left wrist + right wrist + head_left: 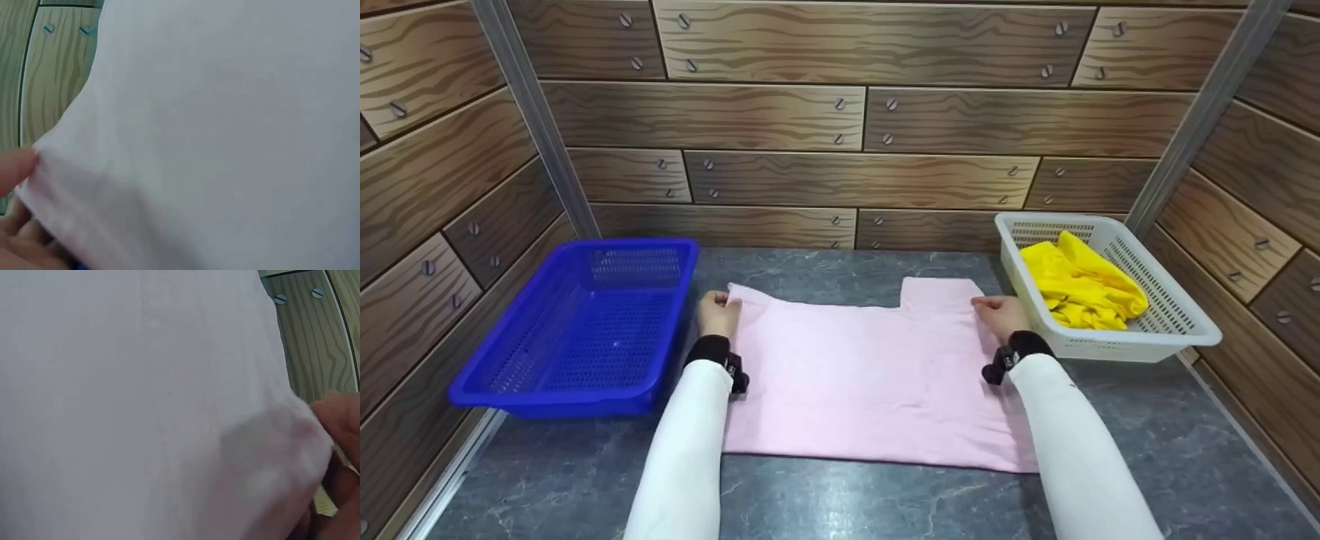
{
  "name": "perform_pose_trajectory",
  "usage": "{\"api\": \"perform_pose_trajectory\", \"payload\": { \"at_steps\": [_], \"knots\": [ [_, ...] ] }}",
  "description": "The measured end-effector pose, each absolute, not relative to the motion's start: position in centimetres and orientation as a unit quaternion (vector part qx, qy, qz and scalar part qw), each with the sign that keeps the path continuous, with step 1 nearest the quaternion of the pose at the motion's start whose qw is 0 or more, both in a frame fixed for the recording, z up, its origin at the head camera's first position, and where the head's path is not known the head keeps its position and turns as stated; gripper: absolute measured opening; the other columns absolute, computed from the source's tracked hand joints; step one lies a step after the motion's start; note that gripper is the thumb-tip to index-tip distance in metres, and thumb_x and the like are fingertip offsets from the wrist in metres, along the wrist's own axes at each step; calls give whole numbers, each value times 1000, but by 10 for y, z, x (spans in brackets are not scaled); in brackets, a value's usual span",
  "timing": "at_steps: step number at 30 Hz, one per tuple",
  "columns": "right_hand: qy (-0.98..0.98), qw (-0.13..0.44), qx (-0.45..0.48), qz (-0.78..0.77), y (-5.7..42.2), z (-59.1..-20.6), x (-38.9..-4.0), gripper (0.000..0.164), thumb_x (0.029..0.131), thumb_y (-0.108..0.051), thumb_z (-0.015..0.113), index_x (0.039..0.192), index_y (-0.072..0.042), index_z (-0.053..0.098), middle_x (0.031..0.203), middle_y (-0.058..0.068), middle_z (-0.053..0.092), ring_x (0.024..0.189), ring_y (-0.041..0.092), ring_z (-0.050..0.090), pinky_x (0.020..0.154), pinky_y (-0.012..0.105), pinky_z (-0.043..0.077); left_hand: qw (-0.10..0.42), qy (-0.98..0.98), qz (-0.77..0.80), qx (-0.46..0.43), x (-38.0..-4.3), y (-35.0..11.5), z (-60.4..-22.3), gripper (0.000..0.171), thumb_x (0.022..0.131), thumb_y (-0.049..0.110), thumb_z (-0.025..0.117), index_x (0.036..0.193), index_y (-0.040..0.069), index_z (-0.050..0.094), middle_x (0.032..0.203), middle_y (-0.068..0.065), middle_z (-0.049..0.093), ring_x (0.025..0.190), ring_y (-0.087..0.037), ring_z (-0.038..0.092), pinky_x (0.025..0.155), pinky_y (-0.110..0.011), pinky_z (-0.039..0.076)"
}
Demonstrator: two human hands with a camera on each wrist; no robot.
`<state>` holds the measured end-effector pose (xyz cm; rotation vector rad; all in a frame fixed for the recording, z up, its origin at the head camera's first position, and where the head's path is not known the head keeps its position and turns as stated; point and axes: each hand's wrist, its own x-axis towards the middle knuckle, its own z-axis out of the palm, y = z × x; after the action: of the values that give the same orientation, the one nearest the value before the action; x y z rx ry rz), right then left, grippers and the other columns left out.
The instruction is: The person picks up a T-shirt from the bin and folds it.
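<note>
A pink shirt (840, 367), folded over itself, lies on the table between both arms, with a sleeve-like flap (937, 292) jutting from its far right side. At the far left corner my left hand (718, 315) pinches the fabric between thumb and fingers. The left wrist view shows that thumb (17, 169) on the stretched pink cloth (214, 124). My right hand (1003, 316) pinches the right edge close to the flap. In the right wrist view, fingertips (337, 416) grip the cloth's corner, and the fabric fills most of the picture.
A blue plastic basket (660, 397) with nothing in it stands left of the shirt. On the right, a white basket (1140, 345) holds a crumpled yellow cloth (1084, 285), close beside my right hand. Wood-patterned walls (780, 116) enclose the dark grey table (825, 499) at the back and sides.
</note>
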<state>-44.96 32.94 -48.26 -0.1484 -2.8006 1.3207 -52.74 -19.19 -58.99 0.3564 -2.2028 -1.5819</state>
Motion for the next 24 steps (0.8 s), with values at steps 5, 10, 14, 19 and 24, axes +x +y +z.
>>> {"api": "perform_pose_trajectory", "payload": {
  "at_steps": [5, 10, 14, 19, 24],
  "knots": [
    [-896, 153, -20, 416, 323, -481, -434, 23, 102, -6, 58, 119, 4, 71, 118, 27, 70, 109, 36, 64, 92, 36, 50, 249, -755, -590, 140, -436, -157, -501, 18, 91, -1, 61, 104, -11, 67, 90, -21, 71, 82, -29, 64, 74, -31, 50],
    [-887, 286, 66, 356, 325, -474, -399, 12, 92, 8, 62, 100, 5, 70, 101, 25, 68, 96, 37, 64, 91, 39, 51, 294, -754, -568, 149, -400, -151, -482, 14, 90, -2, 51, 97, -6, 63, 89, -19, 65, 91, -38, 60, 81, -36, 47],
    [-880, 297, 84, 360, 338, -471, -362, 10, 86, 9, 65, 93, 2, 69, 92, 19, 67, 87, 25, 63, 81, 14, 47, 284, -771, -547, 160, -376, -154, -482, 16, 90, -4, 45, 96, -1, 60, 97, -24, 65, 97, -44, 62, 89, -50, 47],
    [-915, 77, 117, 378, 364, -466, -328, 10, 83, 4, 71, 89, -4, 68, 87, 11, 67, 81, 9, 56, 73, 16, 46, 202, -828, -503, 142, -353, -168, -491, 17, 91, -2, 44, 97, -1, 60, 105, -25, 68, 100, -42, 63, 90, -51, 47],
    [-912, -98, 89, 389, 375, -470, -326, 22, 95, -22, 72, 101, -2, 65, 90, 5, 65, 79, 13, 57, 69, 23, 47, 84, -831, -530, 149, -344, -181, -501, 32, 97, 4, 36, 109, -5, 64, 83, -20, 69, 61, -19, 64, 58, -29, 50]
  ]
}}
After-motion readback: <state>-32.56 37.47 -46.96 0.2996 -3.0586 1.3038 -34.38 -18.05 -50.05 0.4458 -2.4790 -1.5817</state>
